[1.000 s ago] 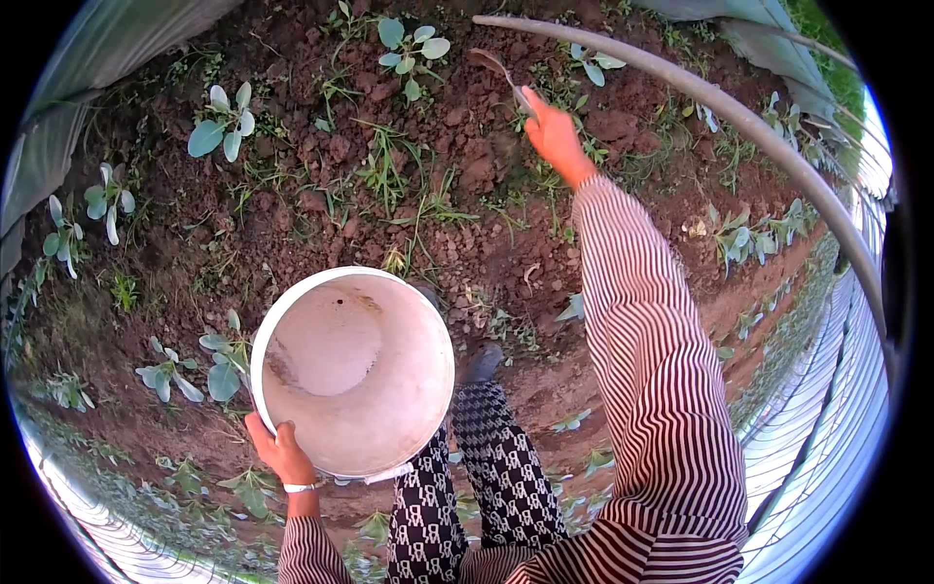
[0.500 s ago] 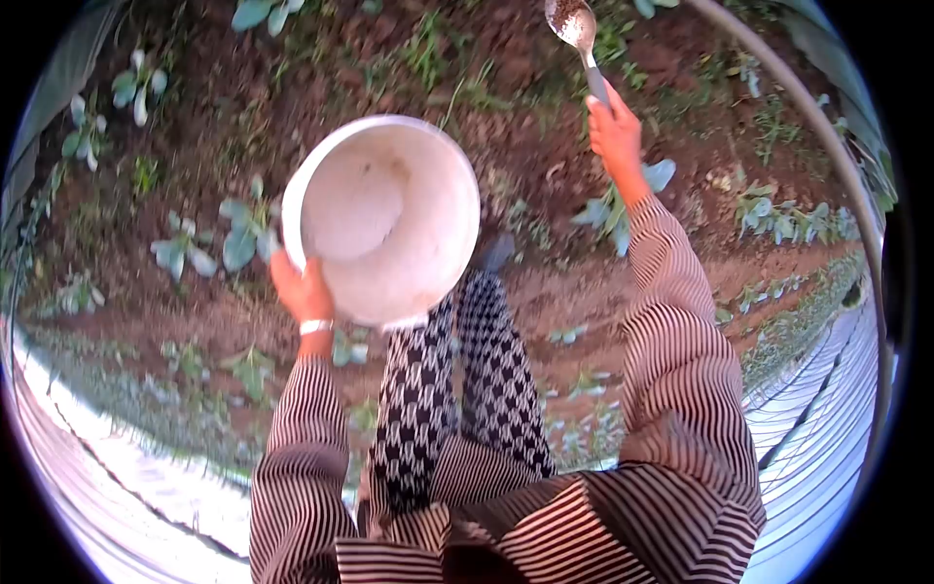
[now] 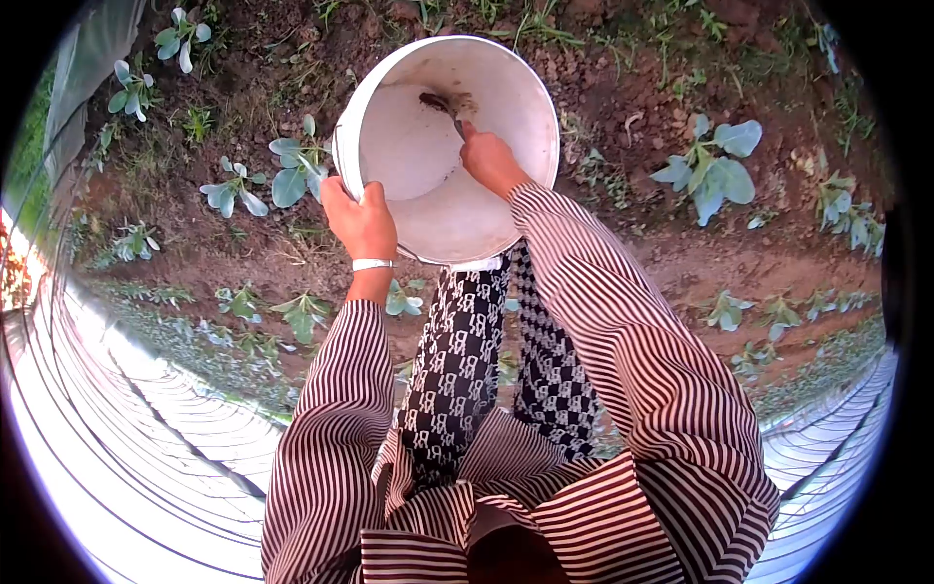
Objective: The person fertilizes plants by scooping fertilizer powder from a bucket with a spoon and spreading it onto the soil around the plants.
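Note:
A white bucket (image 3: 462,219) is tilted with its mouth facing me, above my patterned trouser legs. My left hand (image 3: 362,226), with a white band at the wrist, grips the bucket's rim on its left side. Inside the bucket is my right hand (image 3: 489,159), closed around the handle of a spoon (image 3: 457,121). The spoon's dark head points up and left near the bucket's inner wall and bottom. Some brown dirt marks the wall beside the spoon. What the spoon's bowl holds is too small to tell.
Leafy plants grow in the brown soil, with a large one (image 3: 713,173) to the right and others (image 3: 295,167) left of the bucket. Small weeds dot the ground beyond. More plant rows (image 3: 728,310) run behind my legs, and plastic sheeting (image 3: 107,438) curves along the lower edges.
My right hand has moved from the soil into the bucket with the spoon. The bucket, still in my left hand, now appears higher and farther right. The view has shifted.

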A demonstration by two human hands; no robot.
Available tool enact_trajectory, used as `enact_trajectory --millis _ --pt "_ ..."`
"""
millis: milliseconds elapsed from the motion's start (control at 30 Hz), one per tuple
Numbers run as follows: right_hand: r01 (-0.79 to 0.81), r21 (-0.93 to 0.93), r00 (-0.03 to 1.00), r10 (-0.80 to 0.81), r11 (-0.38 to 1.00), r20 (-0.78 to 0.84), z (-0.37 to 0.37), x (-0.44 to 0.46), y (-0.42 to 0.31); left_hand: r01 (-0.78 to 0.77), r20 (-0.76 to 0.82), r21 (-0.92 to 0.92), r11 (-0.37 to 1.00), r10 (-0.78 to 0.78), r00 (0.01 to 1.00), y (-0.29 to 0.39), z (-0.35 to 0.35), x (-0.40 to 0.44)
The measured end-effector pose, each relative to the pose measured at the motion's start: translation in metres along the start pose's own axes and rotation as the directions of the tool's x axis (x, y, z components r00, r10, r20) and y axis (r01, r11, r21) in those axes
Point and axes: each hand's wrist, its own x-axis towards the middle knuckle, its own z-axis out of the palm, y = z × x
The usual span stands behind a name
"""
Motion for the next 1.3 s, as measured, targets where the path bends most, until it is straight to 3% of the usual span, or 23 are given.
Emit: enact_trajectory --millis 100,200,267,333,467,600,667,767,867,1000,1100,1167,1200,1233,1300 --pt "0.11 0.078 0.992 -0.104 0.991 -0.071 0.058 0.021 0.024 0.004 -0.032 -0.003 1.0 -0.004 0.999 0.0 0.005 -0.003" --pt "0.224 0.275 0.96 -0.162 0.935 -0.229 0.073 0.032 0.061 -0.025 -0.076 0.001 1.0 0.025 0.997 -0.002 0.008 -0.007" --pt "0.008 0.422 1.0 -0.017 0.906 0.018 0.022 0.003 0.045 -0.023 -0.066 -0.021 1.0 0.022 0.998 -0.003 0.009 -0.01" --pt "-0.064 0.461 0.996 0.032 0.885 0.077 -0.013 -0.026 0.036 0.005 -0.028 -0.077 0.997 -0.007 1.0 0.0 0.009 -0.009" --pt "-0.042 0.533 0.998 0.015 0.845 0.055 -0.041 -0.073 0.035 0.008 -0.038 -0.036 0.999 -0.01 0.999 0.006 0.014 -0.013" --pt "-0.371 0.793 0.928 0.175 0.483 0.328 -0.079 -0.125 0.031 -0.047 -0.086 0.01 0.999 0.047 0.995 -0.001 0.02 -0.011" --pt "-0.371 0.907 0.925 -0.005 0.2 0.379 -0.088 -0.155 0.055 0.087 -0.023 -0.104 0.991 -0.09 0.996 -0.006 0.025 -0.004" --pt "-0.32 0.947 0.944 -0.074 0.031 0.321 -0.093 -0.191 0.092 0.034 -0.073 0.012 0.999 -0.033 0.997 0.006 0.029 -0.006" --pt "-0.223 0.973 0.973 0.046 -0.066 0.226 -0.103 -0.231 0.12 0.035 -0.081 0.089 0.995 -0.028 0.996 0.008 0.026 -0.001" --pt "-0.08 0.995 0.928 0.368 0.059 0.053 -0.105 -0.246 0.169 0.059 -0.057 0.021 0.998 -0.058 0.997 0.019 0.022 -0.003" --pt "-0.045 0.732 0.802 0.461 0.68 -0.38 -0.075 -0.204 0.209 0.064 -0.05 -0.059 0.996 -0.067 0.997 0.011 0.025 0.003" --pt "-0.132 0.47 0.777 0.385 0.873 -0.497 -0.052 -0.167 0.242 0.048 -0.046 -0.113 0.992 -0.054 0.998 0.013 0.027 0.0" --pt "-0.184 0.318 0.77 0.338 0.93 -0.541 -0.043 -0.159 0.25 0.043 -0.039 -0.137 0.99 -0.049 0.998 0.013 0.027 -0.002" --pt "-0.241 0.344 0.767 0.396 0.907 -0.505 -0.041 -0.157 0.249 0.052 -0.025 -0.143 0.988 -0.056 0.998 0.01 0.026 0.001" --pt "-0.177 0.388 0.703 0.392 0.905 -0.593 -0.033 -0.168 0.241 0.058 -0.026 -0.102 0.993 -0.061 0.998 0.006 0.023 0.006"
